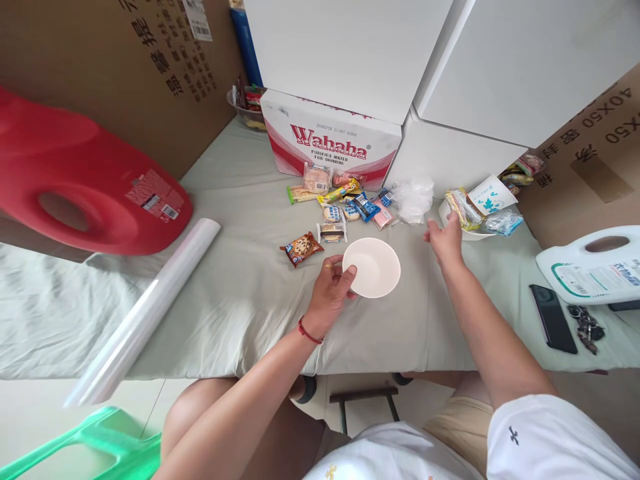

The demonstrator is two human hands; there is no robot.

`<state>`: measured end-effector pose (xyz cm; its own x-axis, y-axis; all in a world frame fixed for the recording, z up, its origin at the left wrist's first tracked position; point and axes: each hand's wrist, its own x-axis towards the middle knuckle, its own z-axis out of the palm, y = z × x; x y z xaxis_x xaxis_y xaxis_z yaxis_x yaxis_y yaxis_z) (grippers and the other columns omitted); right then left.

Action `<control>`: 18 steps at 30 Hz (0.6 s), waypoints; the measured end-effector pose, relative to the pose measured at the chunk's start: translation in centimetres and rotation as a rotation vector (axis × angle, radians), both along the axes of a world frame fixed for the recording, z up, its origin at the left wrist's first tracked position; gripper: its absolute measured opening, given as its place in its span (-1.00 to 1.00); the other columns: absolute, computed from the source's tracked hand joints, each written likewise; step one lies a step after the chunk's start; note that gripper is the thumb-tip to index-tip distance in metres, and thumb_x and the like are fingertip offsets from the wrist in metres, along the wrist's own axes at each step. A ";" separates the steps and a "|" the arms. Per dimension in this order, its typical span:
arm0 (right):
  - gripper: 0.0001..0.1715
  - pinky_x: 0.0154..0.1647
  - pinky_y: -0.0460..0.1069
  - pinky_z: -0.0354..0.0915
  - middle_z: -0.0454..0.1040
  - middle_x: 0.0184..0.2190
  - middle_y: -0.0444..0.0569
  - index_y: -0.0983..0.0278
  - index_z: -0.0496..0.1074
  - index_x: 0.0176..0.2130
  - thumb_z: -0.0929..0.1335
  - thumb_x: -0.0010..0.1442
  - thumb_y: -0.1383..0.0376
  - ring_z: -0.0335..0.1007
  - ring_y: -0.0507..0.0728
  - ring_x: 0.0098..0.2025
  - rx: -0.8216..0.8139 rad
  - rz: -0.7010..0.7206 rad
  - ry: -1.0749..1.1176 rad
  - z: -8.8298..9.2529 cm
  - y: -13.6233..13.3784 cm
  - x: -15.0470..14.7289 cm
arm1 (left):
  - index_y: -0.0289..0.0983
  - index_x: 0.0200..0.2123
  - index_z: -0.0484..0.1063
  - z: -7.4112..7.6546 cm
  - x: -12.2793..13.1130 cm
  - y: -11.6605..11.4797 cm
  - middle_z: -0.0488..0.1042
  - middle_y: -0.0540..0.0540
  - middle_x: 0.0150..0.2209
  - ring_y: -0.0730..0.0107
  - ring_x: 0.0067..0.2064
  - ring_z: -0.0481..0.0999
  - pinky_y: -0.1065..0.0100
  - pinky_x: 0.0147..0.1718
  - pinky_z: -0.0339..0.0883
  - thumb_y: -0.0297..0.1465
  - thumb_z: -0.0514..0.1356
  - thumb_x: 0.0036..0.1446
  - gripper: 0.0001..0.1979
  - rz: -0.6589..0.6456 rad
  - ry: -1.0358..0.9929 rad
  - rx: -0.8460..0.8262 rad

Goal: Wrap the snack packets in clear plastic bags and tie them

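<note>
My left hand [334,288] grips a small white bowl [373,268] by its left rim, thumb over the edge and fingers underneath. The bowl is tilted toward me and has nothing in it. My right hand [447,239] is held apart from it, fingers parted and holding nothing, just left of another white bowl [473,235] filled with wrapped snacks [464,208] and a white paper cup [493,195]. Beyond the held bowl lie a brown cookie packet [301,249], a blue packet [365,207], a yellow wrapped bar [339,191] and a crumpled clear plastic bag [413,199].
A Wahaha water carton [330,140] stands behind the snacks, against white cabinets [345,47]. At left are a large red jug [95,180] and a roll of clear film [150,307]. A white bottle [595,267], phone [553,318] and keys [586,327] lie at right.
</note>
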<state>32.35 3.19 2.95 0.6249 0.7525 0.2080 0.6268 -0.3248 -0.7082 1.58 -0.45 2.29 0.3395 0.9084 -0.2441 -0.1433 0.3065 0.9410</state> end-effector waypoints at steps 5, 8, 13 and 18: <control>-0.36 -0.27 0.05 0.52 0.15 0.40 0.22 0.06 0.23 0.34 0.33 0.32 0.26 0.51 0.06 -0.29 0.063 0.613 -0.035 1.4 -13.1 -5.4 | -0.24 -0.10 0.36 0.3 0.1 -0.9 0.42 -0.07 -0.24 0.34 -0.28 0.44 0.45 -0.60 0.37 0.20 0.23 0.09 -0.36 -0.081 0.025 -0.140; -0.42 -0.21 0.10 0.53 0.22 0.39 0.14 -0.02 0.33 0.29 0.32 0.34 0.34 0.52 0.10 -0.25 0.063 0.842 -0.137 1.9 -17.2 -9.0 | -0.25 -0.12 0.36 -0.2 0.6 -1.8 0.40 -0.04 -0.32 0.37 -0.34 0.42 0.48 -0.65 0.30 0.21 0.25 0.07 -0.35 -0.195 0.073 -0.118; -0.72 -0.16 0.10 0.49 0.62 -0.15 0.00 0.08 0.53 -0.06 0.27 0.38 0.35 0.54 0.20 -0.15 0.105 0.767 -0.278 2.5 -18.0 -8.0 | -0.23 0.05 0.29 -0.6 1.3 -2.9 0.39 -0.14 -0.11 0.28 -0.20 0.51 0.45 -0.61 0.38 0.28 0.13 0.11 -0.25 -0.299 0.020 -0.067; -0.70 -0.09 0.09 0.43 0.60 -0.27 0.06 0.21 0.45 -0.13 0.19 0.45 0.17 0.58 0.20 -0.21 0.134 -0.006 -0.362 6.2 -13.5 4.1 | -0.23 0.02 0.30 -0.6 1.2 -2.9 0.38 -0.12 -0.13 0.31 -0.18 0.52 0.41 -0.47 0.48 0.18 0.15 0.18 -0.36 -0.328 0.070 0.002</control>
<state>36.46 -10.29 9.17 0.4976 0.7002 0.5119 0.8422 -0.2489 -0.4783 2.78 -3.39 1.68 0.5962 0.7539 -0.2759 0.0281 0.3239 0.9457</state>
